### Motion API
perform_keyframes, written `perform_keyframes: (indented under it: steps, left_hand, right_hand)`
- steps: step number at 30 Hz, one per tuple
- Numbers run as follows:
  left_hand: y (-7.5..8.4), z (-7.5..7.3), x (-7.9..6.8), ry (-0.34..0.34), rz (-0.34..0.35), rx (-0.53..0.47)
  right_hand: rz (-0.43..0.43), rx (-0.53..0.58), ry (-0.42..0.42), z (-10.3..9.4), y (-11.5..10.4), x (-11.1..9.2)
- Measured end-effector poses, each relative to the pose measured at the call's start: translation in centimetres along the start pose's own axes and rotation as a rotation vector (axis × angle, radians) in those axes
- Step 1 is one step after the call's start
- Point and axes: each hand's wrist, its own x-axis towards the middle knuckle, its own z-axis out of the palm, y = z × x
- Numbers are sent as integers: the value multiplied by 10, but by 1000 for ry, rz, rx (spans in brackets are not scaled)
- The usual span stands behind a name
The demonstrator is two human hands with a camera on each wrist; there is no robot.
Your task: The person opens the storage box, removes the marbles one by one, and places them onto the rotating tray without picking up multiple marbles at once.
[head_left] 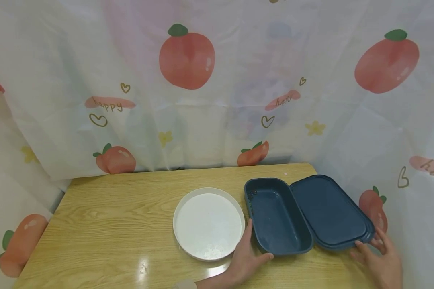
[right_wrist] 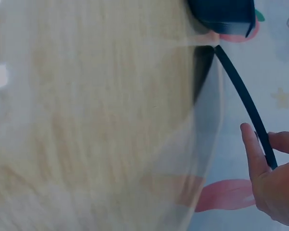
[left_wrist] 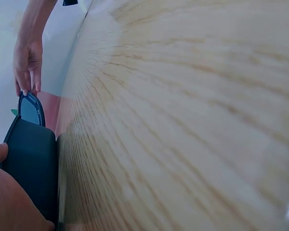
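At the near edge of the head view, a pale cuff [head_left: 186,284] was seen at the wrist of the left hand [head_left: 243,261]. That hand was laid at the near left corner of a dark blue container [head_left: 276,218], its forefinger stretched along the outside of the long left wall and its thumb spread across to the short near end; nothing was pinched between them. To the right, a dark blue lid [head_left: 330,210] was pinched at its near right corner by the right hand [head_left: 381,259], with the edge caught between thumb and fingers. In the right wrist view the lid was seen edge-on and tilted, its gripped end lifted well clear of the desk [head_left: 123,228].

The container was set upright on the desk, its long sides slanted slightly across the surface, and small marks were shown along its inner left wall. The lid was held just beside its right wall; whether the two were touched together could not be told. Just left of the container, a round white tray [head_left: 209,226] with a low rim was placed flat on the desk. Beyond the desk's far edge, a white curtain [head_left: 217,128] was hung, printed with red fruit, yellow flowers, heart outlines and the word "happy".
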Motion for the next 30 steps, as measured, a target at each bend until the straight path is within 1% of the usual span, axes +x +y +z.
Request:
perform_keyframes:
  steps: [2, 4, 5, 8, 11, 13, 15, 19, 22, 26, 30]
  left_hand:
    - [0, 0, 0, 2, 1, 0]
    - [0, 0, 0, 2, -1, 1]
    - [0, 0, 0, 2, -1, 1]
    - [0, 0, 0, 5, -3, 4]
    - [-1, 0, 0, 7, 1, 0]
    - [-2, 0, 0, 7, 5, 1]
    - [-2, 1, 0, 5, 8, 1]
    - [-2, 1, 0, 7, 6, 7]
    - [-1, 1, 0, 12, 5, 5]
    - [0, 0, 0, 12, 8, -4]
    - [-1, 1, 0, 9, 4, -8]
  right_hand:
    - [21, 56, -19, 2, 7, 3]
    - [40, 84, -22, 6, 12, 6]
    - [55, 125, -29, 7, 15, 7]
    - [92, 197, -57, 10, 23, 12]
    - [126, 214, -92, 12, 30, 16]
    - [143, 167, -99, 12, 35, 17]
    - [155, 97, -93, 13, 39, 19]
    - [161, 33, -90, 13, 46, 21]
    - [159, 5, -116, 13, 49, 25]
    - [173, 15, -150, 12, 50, 29]
    - [181, -9, -159, 11, 48, 29]
